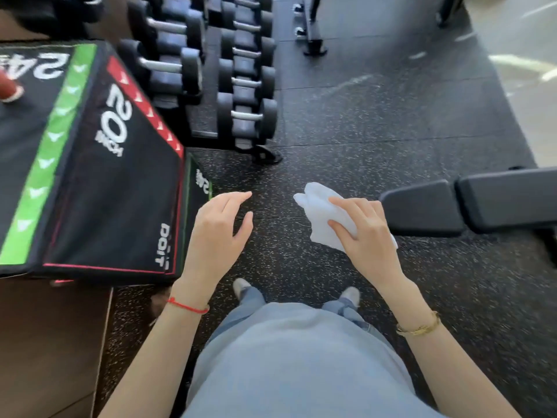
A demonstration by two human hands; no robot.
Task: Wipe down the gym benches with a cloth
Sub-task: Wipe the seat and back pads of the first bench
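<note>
A black padded gym bench (470,203) reaches in from the right edge, its seat pad nearest me and a longer back pad behind it. My right hand (364,233) holds a crumpled white cloth (319,212) in the air just left of the seat pad, not touching it. My left hand (217,233) hovers over the floor with its fingers apart and nothing in it.
A black plyo box (99,176) with green and red stripes stands at my left. Behind it is a rack of several black dumbbells (241,82). Black speckled rubber floor (361,122) lies ahead. Another bench's frame legs (313,31) stand at the top.
</note>
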